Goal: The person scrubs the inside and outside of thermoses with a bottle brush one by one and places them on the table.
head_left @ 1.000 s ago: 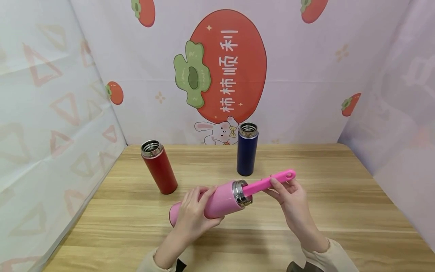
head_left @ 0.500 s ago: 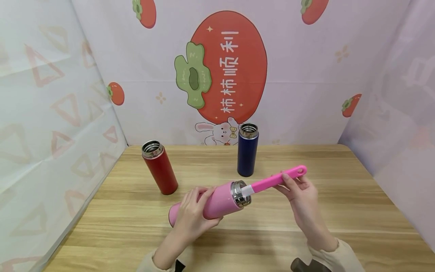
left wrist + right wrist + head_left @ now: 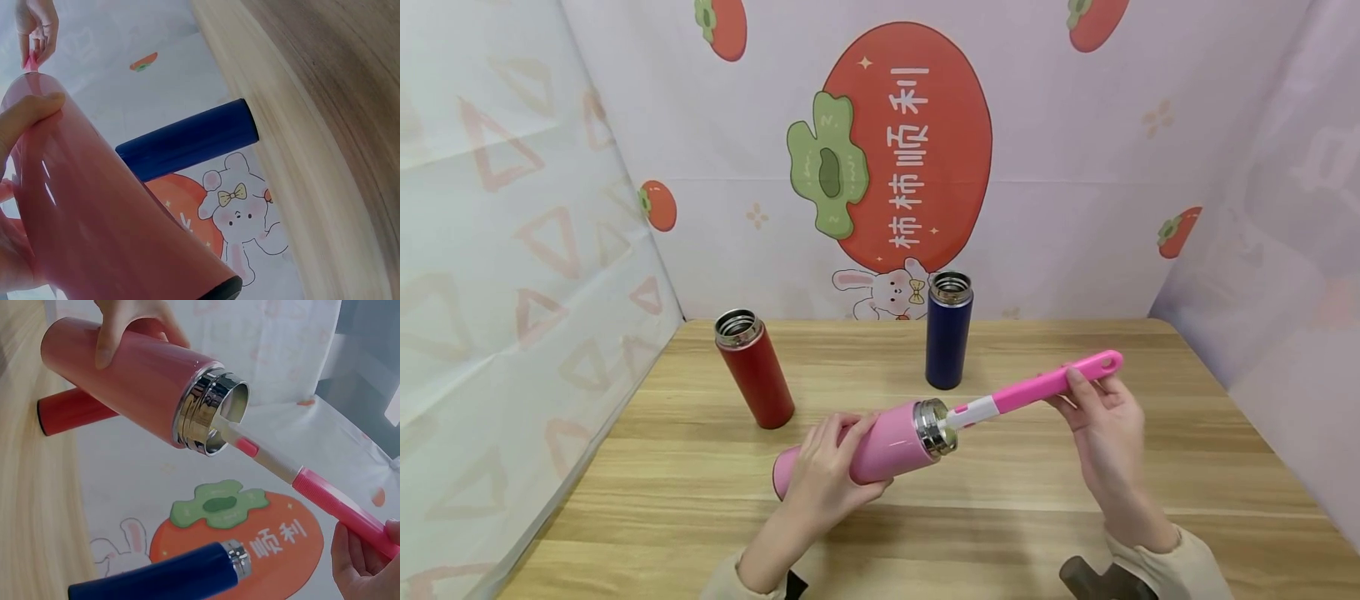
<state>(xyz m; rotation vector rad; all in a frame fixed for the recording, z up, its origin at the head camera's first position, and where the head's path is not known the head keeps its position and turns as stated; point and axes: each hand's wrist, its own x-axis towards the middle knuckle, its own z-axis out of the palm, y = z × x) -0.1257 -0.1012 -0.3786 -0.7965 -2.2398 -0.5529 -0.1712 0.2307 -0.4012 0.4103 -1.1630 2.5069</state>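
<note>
I see the left hand (image 3: 831, 479) wrapped around the body of the pink vacuum flask (image 3: 868, 446), fingers curled over the top and thumb underneath, holding it clear of the worktop (image 3: 1150, 467) near the front centre. The flask lies almost level, its steel mouth (image 3: 934, 427) tipped up a little and aimed toward 2 o'clock — a tilt that lines the opening up with the other hand, so the tool can run straight along the bore.

The right hand (image 3: 1105, 425) pinches the far end of the pink bottle brush handle (image 3: 1045, 385), fingers closed on it just short of its hanging hole. The handle slants up to 2 o'clock from the flask mouth. The right wrist view shows the pale neck of the brush (image 3: 262, 453) entering the steel rim (image 3: 209, 412) on its lower side; the working head is hidden inside, so I cannot tell how deep it sits. A grip far back on the handle leaves most of its length free to travel.

Two more flasks stand upright and uncapped at the back of the worktop, well apart from both hands — a red vacuum flask (image 3: 752, 371) at 10 o'clock from the pink one, and a navy vacuum flask (image 3: 947, 333) at 1 o'clock, near the persimmon backdrop (image 3: 910, 142).
</note>
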